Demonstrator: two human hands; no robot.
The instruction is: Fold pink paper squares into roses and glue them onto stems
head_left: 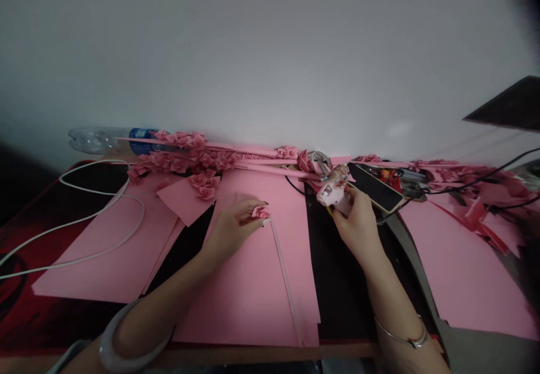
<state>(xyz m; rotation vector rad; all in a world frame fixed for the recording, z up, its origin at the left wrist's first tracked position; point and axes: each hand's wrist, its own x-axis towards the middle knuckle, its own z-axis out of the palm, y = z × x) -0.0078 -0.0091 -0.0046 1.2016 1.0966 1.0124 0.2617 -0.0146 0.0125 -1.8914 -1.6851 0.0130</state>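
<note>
Hands at a paper-strewn table, seen by an onlooker in the room; clock positions are read around the pink paper flower (260, 212), with twelve toward the wall. The flower lies at the hub, above the upper part of the middle pink sheet (244, 284), pinched between the thumb and fingertips of the left hand (228, 225), which enters from eight o'clock. A narrow pale strip (284, 275) runs from beside the flower toward half past five, reaching the sheet's near edge; whether strip and flower are joined cannot be told. The right hand (358, 225), toward three o'clock, has its fingers closed around a pale tool (335, 194) with a stained, crusted top; the fingertips on its far side are hidden. Just beyond, also near three, rests a dark phone (375, 189). Folded paper roses (185, 160) are heaped at ten to eleven o'clock, against a clear plastic bottle (90, 139) lying on its side at ten. A white cord (53, 265) loops across further pink paper (105, 278) at eight to nine; another large pink sheet (464, 278) lies at four.
</note>
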